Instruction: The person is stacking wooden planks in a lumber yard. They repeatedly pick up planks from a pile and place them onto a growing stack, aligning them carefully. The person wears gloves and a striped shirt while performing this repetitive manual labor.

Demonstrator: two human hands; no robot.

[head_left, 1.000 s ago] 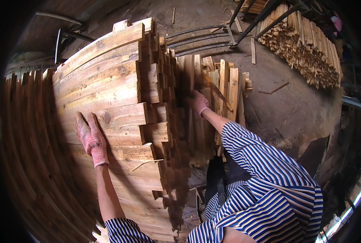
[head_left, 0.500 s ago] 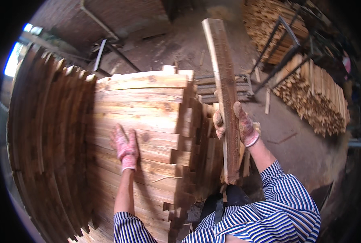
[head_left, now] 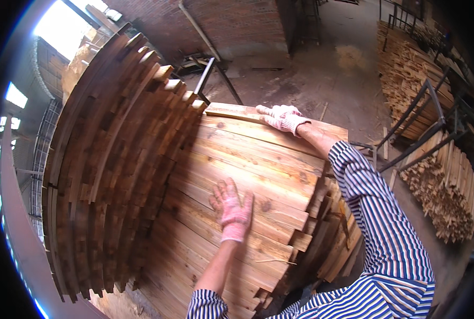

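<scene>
Wearing a pink knit glove, my left hand (head_left: 233, 210) lies flat with fingers spread on a broad face of stacked wooden planks (head_left: 258, 173). My right hand (head_left: 283, 118), gloved likewise, is at the far edge of this stack, its fingers closed over a wooden plank (head_left: 229, 110). That plank lies along the far edge, its right end reaching past the neighbouring planks. The underside of the right hand's grip is hidden. A thin splinter of wood (head_left: 276, 260) rests on the near right part of the stack.
A tall wall of stacked planks (head_left: 109, 175) rises on the left, against the pile. Beyond the far edge stands a metal post frame (head_left: 205, 77), before a brick wall (head_left: 242, 29). Bundled timber (head_left: 444, 186) and dark metal frames (head_left: 434, 101) are at the right.
My right hand has carried the plank from upright at the right to the stack's far edge, where it lies along the others. The view has shifted; my left hand stays on the planks.
</scene>
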